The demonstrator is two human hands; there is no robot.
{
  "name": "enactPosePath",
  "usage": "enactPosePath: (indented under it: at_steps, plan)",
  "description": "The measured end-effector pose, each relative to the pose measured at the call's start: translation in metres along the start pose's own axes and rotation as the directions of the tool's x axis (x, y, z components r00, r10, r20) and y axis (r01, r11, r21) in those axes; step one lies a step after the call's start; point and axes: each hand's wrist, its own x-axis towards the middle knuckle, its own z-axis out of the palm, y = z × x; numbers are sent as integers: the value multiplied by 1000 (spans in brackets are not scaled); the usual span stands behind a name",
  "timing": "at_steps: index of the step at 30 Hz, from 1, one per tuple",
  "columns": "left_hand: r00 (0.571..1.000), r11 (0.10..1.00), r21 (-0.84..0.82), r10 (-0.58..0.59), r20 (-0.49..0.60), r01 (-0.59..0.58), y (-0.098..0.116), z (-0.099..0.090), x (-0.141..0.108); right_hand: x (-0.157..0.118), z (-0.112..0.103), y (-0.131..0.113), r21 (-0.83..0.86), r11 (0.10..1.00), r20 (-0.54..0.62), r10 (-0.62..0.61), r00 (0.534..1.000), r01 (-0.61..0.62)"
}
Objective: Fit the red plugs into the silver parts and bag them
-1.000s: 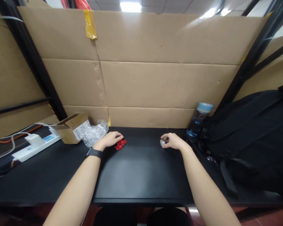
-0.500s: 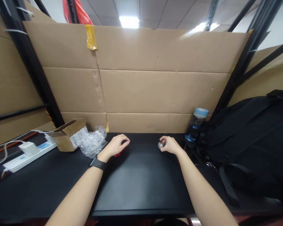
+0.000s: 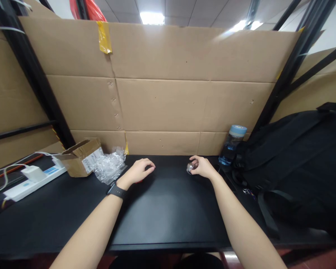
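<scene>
My right hand (image 3: 203,167) has its thumb and fingers round a small clear, shiny object (image 3: 189,167) at the back right of the black table (image 3: 168,216). What the object is cannot be made out. On the left, my left hand (image 3: 140,171) hovers low over the table with thumb and fingers apart and nothing between them. A small bit of something red (image 3: 139,182) shows beneath it, mostly hidden by the hand. Crumpled clear plastic wrap (image 3: 109,166) lies just left of my left hand.
An open cardboard box (image 3: 80,158) and a white power strip (image 3: 35,183) with plugs and cables stand at the left. A blue-lidded bottle (image 3: 232,145) and a large black backpack (image 3: 299,168) occupy the right. Cardboard panels (image 3: 162,108) wall off the back.
The view has tilted slightly downward. My left hand now covers more of the red thing. My right hand keeps hold of the small clear object, which shows a little more.
</scene>
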Motion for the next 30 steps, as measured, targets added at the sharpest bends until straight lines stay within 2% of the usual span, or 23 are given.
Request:
enactPosePath:
  at_steps: [30]
  plan:
    - [998,999,44,-32,60,29,0,0,0,-2,-6,-4,-1,1000,93,19,995,-19]
